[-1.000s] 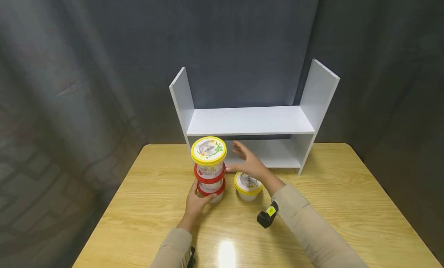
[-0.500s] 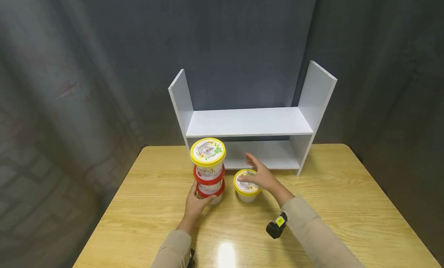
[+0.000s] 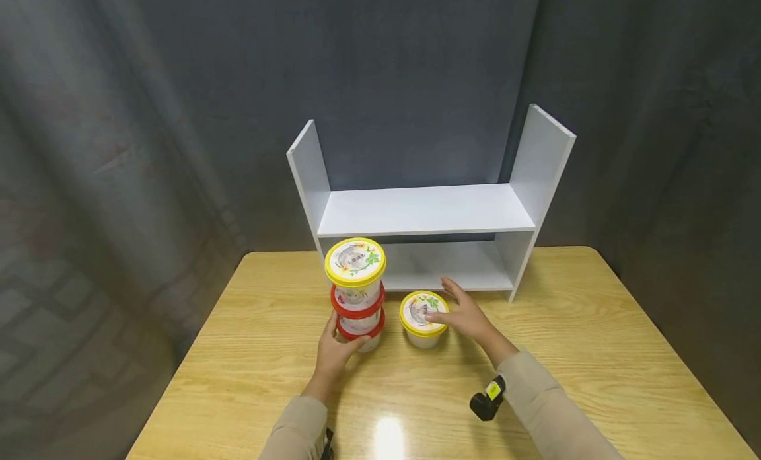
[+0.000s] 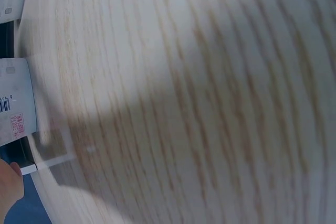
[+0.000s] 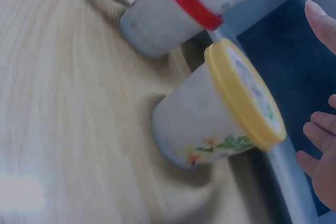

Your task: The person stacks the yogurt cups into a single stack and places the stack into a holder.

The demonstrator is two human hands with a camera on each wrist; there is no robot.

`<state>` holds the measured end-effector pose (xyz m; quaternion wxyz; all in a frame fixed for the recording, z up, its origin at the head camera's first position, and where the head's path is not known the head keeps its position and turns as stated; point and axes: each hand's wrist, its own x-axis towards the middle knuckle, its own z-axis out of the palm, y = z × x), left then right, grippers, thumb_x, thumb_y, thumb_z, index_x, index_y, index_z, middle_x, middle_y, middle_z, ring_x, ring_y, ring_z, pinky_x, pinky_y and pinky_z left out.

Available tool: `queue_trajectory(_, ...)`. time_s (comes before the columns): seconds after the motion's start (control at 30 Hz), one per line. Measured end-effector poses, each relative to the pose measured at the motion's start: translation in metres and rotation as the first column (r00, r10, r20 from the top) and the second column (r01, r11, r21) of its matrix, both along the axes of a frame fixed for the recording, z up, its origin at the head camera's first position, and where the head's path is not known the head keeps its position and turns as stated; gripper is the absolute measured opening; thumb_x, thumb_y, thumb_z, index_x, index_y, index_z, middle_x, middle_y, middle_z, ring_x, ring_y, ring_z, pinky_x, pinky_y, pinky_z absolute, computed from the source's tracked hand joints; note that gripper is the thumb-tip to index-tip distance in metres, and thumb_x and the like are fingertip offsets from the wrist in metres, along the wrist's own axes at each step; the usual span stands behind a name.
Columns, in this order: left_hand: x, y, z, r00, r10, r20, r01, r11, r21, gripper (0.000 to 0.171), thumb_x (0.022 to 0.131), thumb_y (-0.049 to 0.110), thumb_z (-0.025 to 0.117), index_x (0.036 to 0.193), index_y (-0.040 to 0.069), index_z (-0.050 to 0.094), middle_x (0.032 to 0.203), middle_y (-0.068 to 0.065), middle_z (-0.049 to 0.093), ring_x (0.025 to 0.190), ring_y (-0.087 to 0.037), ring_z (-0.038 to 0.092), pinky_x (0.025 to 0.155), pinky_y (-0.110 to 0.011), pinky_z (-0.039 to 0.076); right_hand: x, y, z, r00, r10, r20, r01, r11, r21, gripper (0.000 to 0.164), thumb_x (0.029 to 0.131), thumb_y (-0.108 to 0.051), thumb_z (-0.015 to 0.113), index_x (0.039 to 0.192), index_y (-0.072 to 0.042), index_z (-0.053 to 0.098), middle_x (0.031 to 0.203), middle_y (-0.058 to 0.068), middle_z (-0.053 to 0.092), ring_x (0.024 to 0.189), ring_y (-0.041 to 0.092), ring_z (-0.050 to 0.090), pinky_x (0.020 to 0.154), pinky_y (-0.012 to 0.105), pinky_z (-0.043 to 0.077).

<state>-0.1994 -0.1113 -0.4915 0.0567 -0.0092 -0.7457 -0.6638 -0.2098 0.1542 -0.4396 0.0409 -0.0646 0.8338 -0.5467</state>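
Note:
In the head view, three lidded plastic tubs are stacked on the table: a yellow-lidded tub point(image 3: 355, 262) on top, a red-lidded tub point(image 3: 359, 297) in the middle and another red-lidded tub point(image 3: 371, 344) at the bottom. My left hand point(image 3: 333, 355) grips the bottom tub, thumb on its near side. A separate yellow-lidded tub point(image 3: 423, 313) stands upright just right of the stack. Beside it is my right hand point(image 3: 470, 318), thumb and fingers spread, holding nothing. In the right wrist view this single tub point(image 5: 205, 114) shows apart from the right hand point(image 5: 323, 145).
A white two-level shelf point(image 3: 428, 209) stands behind the tubs, near the back of the wooden table point(image 3: 250, 354). Dark curtains point(image 3: 416, 70) hang behind and at both sides. The left wrist view is mostly bare table, with parts of tubs point(image 4: 16, 103) at its left edge.
My right hand has moved away from the stack, rightward and toward me, passing over the single tub to its right side. My left hand keeps its grip; the tubs stay where they were.

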Motion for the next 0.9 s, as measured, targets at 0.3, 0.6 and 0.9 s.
queue_trajectory(0.3, -0.01, -0.004, -0.022, 1.0, 0.025, 0.006, -0.025, 0.999, -0.043, 0.089, 0.059, 0.014, 0.079, 0.134, 0.01, 0.031, 0.131, -0.016, 0.035, 0.12, -0.032, 0.028, 0.098, -0.047, 0.021, 0.004, 0.007, -0.014, 0.999, -0.043, 0.017, 0.042, 0.995, 0.09, 0.094, 0.064, -0.034, 0.074, 0.136, -0.004, 0.02, 0.137, 0.02, 0.021, 0.123, 0.04, 0.017, 0.095, 0.057, 0.016)
queue_trajectory(0.6, -0.01, -0.003, -0.023, 1.0, 0.031, -0.003, -0.031, 0.998, -0.046, 0.089, 0.059, 0.014, 0.079, 0.133, 0.009, 0.032, 0.131, -0.016, 0.035, 0.121, -0.033, 0.027, 0.098, -0.049, 0.02, 0.006, 0.011, -0.029, 0.999, -0.032, 0.043, 0.028, 0.996, 0.085, 0.098, 0.062, -0.039, 0.075, 0.136, -0.006, 0.02, 0.137, 0.023, 0.019, 0.122, 0.044, 0.014, 0.092, 0.062, 0.015)
queue_trajectory(0.9, -0.01, -0.003, -0.023, 0.999, 0.034, -0.001, -0.034, 0.999, -0.036, 0.092, 0.058, 0.013, 0.08, 0.134, 0.008, 0.029, 0.13, -0.017, 0.036, 0.115, -0.032, 0.035, 0.095, -0.044, 0.029, 0.007, 0.006, -0.042, 0.999, -0.011, 0.032, 0.012, 1.0, -0.026, 0.102, 0.058, -0.028, 0.079, 0.135, -0.002, 0.018, 0.137, 0.025, 0.017, 0.123, 0.042, 0.011, 0.094, 0.06, 0.011)
